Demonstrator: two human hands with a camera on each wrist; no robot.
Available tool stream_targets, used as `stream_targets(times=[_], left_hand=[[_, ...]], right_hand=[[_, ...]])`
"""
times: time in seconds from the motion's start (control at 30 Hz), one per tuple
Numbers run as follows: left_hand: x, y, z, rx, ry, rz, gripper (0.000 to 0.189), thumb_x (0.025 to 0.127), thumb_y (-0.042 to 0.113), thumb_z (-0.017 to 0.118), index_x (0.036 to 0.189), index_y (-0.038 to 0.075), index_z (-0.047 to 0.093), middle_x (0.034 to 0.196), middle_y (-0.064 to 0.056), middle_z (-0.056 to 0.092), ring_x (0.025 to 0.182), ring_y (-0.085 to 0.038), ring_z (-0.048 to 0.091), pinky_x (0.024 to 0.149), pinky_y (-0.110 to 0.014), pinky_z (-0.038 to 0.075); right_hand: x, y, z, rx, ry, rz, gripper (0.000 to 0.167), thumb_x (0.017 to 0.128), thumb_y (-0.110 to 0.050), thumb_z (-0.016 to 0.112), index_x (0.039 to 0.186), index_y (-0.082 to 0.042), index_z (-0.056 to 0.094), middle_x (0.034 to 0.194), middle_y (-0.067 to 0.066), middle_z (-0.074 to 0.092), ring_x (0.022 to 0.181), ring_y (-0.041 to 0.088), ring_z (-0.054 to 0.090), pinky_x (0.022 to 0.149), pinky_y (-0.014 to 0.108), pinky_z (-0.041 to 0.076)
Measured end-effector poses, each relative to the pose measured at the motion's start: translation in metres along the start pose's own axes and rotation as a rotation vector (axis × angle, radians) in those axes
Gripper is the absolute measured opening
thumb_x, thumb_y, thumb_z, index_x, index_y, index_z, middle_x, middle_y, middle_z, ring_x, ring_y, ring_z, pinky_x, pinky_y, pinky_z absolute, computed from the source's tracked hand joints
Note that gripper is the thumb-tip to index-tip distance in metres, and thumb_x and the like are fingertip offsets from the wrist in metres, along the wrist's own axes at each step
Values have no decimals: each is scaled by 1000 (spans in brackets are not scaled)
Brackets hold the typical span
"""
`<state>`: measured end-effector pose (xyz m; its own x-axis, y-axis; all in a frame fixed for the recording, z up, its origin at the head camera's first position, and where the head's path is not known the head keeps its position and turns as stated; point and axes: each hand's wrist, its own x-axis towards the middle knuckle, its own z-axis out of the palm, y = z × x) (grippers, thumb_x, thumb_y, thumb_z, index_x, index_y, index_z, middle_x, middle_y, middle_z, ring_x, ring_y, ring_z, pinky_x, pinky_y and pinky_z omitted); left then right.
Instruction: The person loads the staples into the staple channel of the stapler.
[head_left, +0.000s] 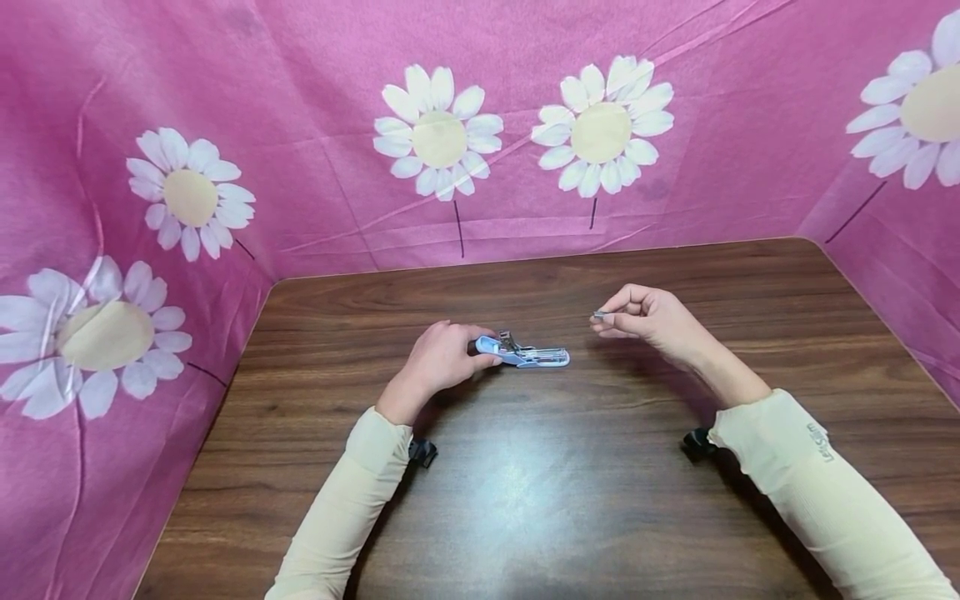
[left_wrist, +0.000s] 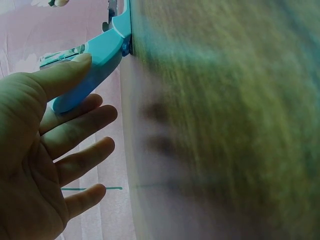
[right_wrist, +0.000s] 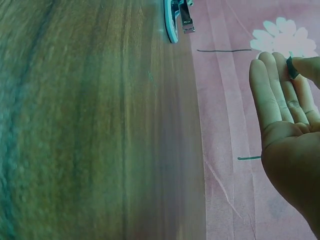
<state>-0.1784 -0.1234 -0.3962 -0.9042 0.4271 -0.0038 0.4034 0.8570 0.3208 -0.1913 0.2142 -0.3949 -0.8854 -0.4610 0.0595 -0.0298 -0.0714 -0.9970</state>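
A light blue stapler [head_left: 545, 359] lies low over the table in the head view, its metal inner parts exposed and a metal piece standing up near its middle. My left hand [head_left: 444, 358] pinches its left end between thumb and index finger. In the left wrist view the blue shell [left_wrist: 102, 52] shows under the thumb, with the other fingers spread apart. To the stapler's right and apart from it, my right hand [head_left: 651, 323] is raised above the table. Its thumb and fingertips pinch a short, dark metallic strip of staples [head_left: 598, 314], seen edge-on in the right wrist view.
The brown wood-grain table [head_left: 510, 500] reaches back to a pink cloth [head_left: 322, 225] with white daisies, which hangs at the rear and both sides. Black wrist devices [head_left: 422, 453] sit beneath the cream sleeves [head_left: 780, 442].
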Motion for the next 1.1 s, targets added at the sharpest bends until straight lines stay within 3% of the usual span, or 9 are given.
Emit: stream_targets(times=[0.17, 0.27, 0.5, 0.77, 0.97, 1.1], left_hand=[[0, -1, 1, 8, 2, 8, 40, 88, 49, 75, 122, 27, 75, 105, 10, 78, 91, -19, 69, 90, -37, 50], [0, -1, 1, 7, 1, 5, 41, 88, 49, 75, 122, 27, 75, 104, 10, 78, 90, -19, 68, 89, -38, 51], [0, 0, 0, 7, -2, 3, 41, 88, 49, 75, 122, 27, 74, 104, 10, 78, 87, -19, 66, 89, -38, 51], [0, -3, 2, 12, 13, 12, 42, 88, 50, 75, 122, 27, 74, 101, 10, 77, 79, -17, 61, 83, -37, 52], [0, -3, 3, 16, 14, 11, 42, 88, 51, 75, 123, 28, 74, 106, 10, 78, 90, -19, 69, 89, -38, 52], [-1, -3, 2, 18, 8, 7, 42, 89, 52, 74, 123, 27, 74, 107, 9, 78, 95, -21, 70, 91, -39, 52]], right_hand=[[1, 2, 1, 12, 6, 9, 13, 98, 4, 60, 107, 0, 68, 101, 9, 79, 93, 17, 77, 86, 35, 60], [2, 1, 1, -43, 14, 35, 22, 97, 0, 63, 118, 8, 66, 104, 4, 79, 95, 17, 76, 87, 37, 59], [3, -1, 2, -153, 29, 72, 23, 97, -5, 67, 119, 0, 72, 105, -5, 78, 98, 16, 76, 90, 38, 58], [6, 1, 5, -192, 19, 100, 40, 98, -8, 66, 130, 16, 59, 110, -5, 77, 101, 17, 75, 90, 35, 58], [7, 3, 9, -204, 17, 109, 43, 99, -8, 64, 131, 20, 54, 112, 3, 77, 102, 18, 75, 91, 33, 58], [8, 3, 12, -211, 24, 99, 40, 100, -6, 63, 129, 20, 54, 108, -1, 77, 101, 16, 75, 91, 34, 58]])
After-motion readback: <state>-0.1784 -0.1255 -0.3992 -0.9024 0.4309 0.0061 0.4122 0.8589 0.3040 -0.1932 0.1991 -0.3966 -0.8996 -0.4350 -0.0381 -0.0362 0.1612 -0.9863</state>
